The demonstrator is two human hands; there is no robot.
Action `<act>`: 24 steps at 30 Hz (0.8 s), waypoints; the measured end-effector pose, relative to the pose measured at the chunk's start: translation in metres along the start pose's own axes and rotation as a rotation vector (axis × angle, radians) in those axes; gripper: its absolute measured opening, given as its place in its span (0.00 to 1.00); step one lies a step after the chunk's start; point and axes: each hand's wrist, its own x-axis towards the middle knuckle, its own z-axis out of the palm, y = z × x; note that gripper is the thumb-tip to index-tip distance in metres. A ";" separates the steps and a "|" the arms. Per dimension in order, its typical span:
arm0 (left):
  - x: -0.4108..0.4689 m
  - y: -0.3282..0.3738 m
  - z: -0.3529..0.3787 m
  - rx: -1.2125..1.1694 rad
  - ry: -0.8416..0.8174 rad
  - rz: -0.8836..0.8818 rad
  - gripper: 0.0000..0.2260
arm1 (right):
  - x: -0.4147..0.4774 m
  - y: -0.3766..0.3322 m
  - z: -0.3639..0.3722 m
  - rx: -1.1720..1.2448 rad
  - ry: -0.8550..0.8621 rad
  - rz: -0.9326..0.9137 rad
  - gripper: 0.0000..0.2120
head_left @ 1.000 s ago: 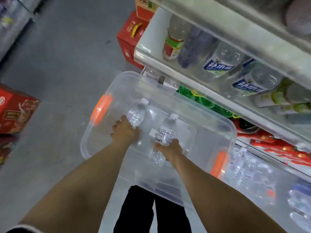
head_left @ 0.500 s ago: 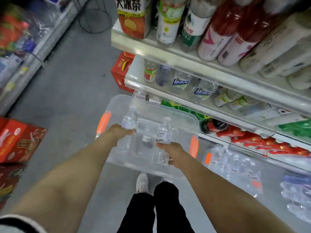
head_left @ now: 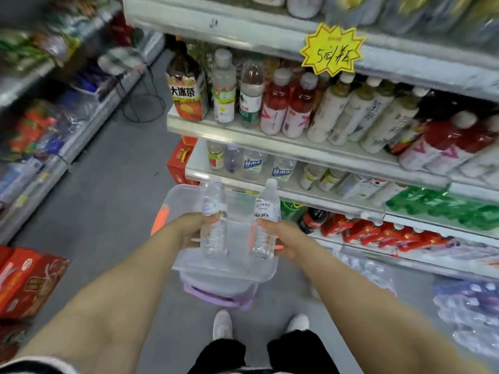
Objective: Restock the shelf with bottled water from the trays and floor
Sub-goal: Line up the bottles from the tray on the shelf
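Observation:
My left hand (head_left: 189,229) grips a clear water bottle with a pale purple label (head_left: 214,220), held upright. My right hand (head_left: 283,238) grips a second clear water bottle (head_left: 264,220) with a white and dark label, also upright. Both bottles hang above the clear plastic tray (head_left: 224,268) with orange handles, which stands on a purple bin on the floor. The shelf (head_left: 243,182) just beyond the bottles holds several small water bottles.
A higher shelf (head_left: 270,139) carries tea, water and red drink bottles under a yellow price star (head_left: 333,49). Shrink-wrapped water packs (head_left: 467,314) lie on the floor at the right. Red boxes (head_left: 24,282) sit at the left, and my feet (head_left: 259,323) stand behind the tray.
Both hands have lifted their bottles up out of the tray. My view has tilted upward, so the higher shelves and the price star have come into sight.

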 end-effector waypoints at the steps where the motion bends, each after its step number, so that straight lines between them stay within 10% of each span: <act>1: -0.007 0.007 0.009 -0.005 -0.003 0.033 0.18 | -0.011 -0.008 -0.010 -0.002 -0.007 -0.019 0.17; 24: -0.210 0.181 0.342 -0.367 -0.203 0.803 0.30 | -0.264 -0.176 -0.325 -0.097 -0.156 -0.833 0.19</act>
